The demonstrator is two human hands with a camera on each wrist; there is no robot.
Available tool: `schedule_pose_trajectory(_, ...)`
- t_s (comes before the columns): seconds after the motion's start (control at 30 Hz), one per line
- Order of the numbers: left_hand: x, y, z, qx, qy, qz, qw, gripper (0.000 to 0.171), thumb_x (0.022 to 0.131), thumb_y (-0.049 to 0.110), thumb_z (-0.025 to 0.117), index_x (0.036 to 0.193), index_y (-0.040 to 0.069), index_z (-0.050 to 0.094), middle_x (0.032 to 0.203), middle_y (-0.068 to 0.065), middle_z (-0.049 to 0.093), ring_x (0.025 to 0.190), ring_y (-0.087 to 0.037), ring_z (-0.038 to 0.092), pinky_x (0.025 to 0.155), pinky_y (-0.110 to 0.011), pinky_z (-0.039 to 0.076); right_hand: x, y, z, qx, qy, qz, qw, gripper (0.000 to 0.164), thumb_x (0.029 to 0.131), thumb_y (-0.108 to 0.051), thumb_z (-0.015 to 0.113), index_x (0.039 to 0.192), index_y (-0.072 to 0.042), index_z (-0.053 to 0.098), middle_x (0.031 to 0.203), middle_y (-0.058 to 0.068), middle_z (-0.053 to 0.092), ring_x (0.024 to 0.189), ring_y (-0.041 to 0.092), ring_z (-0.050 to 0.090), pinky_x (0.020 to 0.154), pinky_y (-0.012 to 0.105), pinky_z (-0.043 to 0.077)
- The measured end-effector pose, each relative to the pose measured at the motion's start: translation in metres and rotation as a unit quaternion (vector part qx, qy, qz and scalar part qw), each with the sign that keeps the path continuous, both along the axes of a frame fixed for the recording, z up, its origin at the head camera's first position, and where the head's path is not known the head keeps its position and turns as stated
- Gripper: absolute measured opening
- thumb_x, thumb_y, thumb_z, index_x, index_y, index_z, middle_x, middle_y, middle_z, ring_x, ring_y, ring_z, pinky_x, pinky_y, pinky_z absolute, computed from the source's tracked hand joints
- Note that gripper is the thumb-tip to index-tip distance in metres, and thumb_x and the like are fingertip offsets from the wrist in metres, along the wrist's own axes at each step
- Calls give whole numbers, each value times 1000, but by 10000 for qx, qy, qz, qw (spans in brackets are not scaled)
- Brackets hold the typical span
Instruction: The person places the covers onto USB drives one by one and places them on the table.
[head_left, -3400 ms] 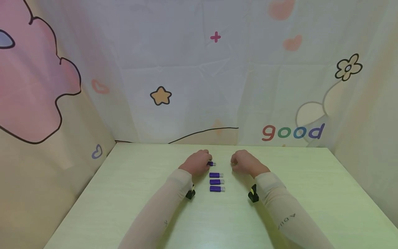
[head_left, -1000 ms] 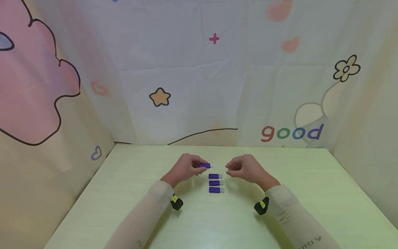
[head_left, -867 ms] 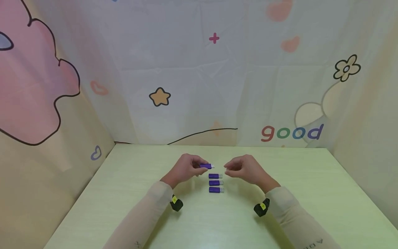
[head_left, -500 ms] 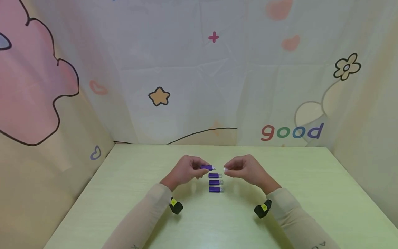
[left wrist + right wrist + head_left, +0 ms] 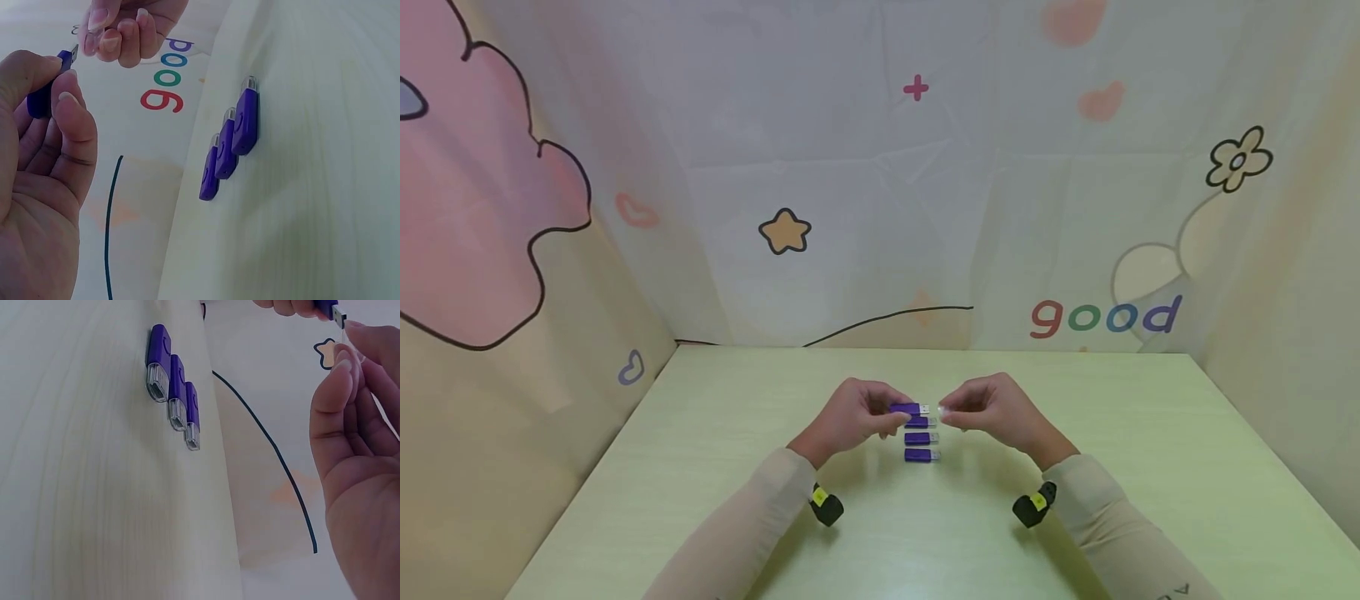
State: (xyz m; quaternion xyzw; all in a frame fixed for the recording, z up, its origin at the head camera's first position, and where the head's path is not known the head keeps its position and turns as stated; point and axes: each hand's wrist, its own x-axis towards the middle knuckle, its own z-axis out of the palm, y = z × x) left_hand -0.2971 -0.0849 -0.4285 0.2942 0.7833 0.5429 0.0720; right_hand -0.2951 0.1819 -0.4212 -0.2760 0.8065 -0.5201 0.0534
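Observation:
My left hand [image 5: 857,417] pinches a purple USB flash drive [image 5: 41,100] by its body, between thumb and fingers. Its bare metal plug [image 5: 339,315] points toward my right hand [image 5: 988,408]. Between the right thumb and fingertips is a small clear plastic cap [image 5: 92,42], partly covered by them. Plug and cap face each other a short way apart, raised above the table. Below lie three more purple flash drives in a row, the nearest [image 5: 917,456], the middle one [image 5: 917,438] and the farthest [image 5: 919,422], each with a clear cap over its plug.
The pale wooden table [image 5: 700,450] runs back to a printed cloth [image 5: 850,167] hung behind and at both sides. Dark wrist cameras hang under the left cuff [image 5: 827,505] and the right cuff [image 5: 1032,505].
Earlier the left hand picked up the farthest flash drive from the table. It has since shifted right and nearer, bringing the plug closer to the right hand, where the clear cap now shows.

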Motion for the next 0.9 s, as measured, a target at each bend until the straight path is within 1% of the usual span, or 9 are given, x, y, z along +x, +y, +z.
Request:
schedule_pose_trajectory(0.2,4,3,3,98,51,-59,9999,19,83,30,72,99,20,73,84,-4,69,62,-19,59,63,-55,52,1,-1,1,-190,-105,100,9997,22,79,-28,76,95,-13,74,90,6,72,74,23,65,66,36,56)
schedule_pose_trajectory(0.37,5,5,2,152,70,-138,9998,20,82,31,72,99,20,73,83,-1,69,61,-18,59,62,-56,51,3,-3,3,-209,-114,192,9995,24,80,-26,75,96,-8,73,89,7,71,71,21,63,66,35,56)
schedule_pose_trajectory(0.57,6,7,2,247,162,-166,9994,20,82,29,73,98,17,73,83,-1,70,60,-18,58,59,-54,51,3,-5,2,-277,-123,328,9990,18,80,-22,75,94,-11,74,86,8,71,70,21,61,65,34,55)
schedule_pose_trajectory(0.7,6,7,3,243,149,-147,9995,20,82,29,73,98,18,73,82,-1,70,60,-17,58,59,-54,51,2,-5,2,-272,-163,332,9989,15,80,-22,75,93,-15,74,86,7,71,70,22,61,65,35,55)
schedule_pose_trajectory(0.83,7,7,4,237,137,-136,9995,19,82,29,73,98,17,73,82,-1,70,60,-17,58,59,-51,52,2,-5,1,-308,-146,353,9988,18,80,-24,75,94,-13,74,86,7,71,69,23,61,65,36,55)
schedule_pose_trajectory(0.9,8,8,5,246,147,-149,9995,19,82,28,73,98,17,73,82,-2,70,59,-17,58,58,-50,52,2,-5,1,-347,-156,372,9986,22,80,-25,75,95,-9,74,87,8,71,70,23,61,65,36,55)
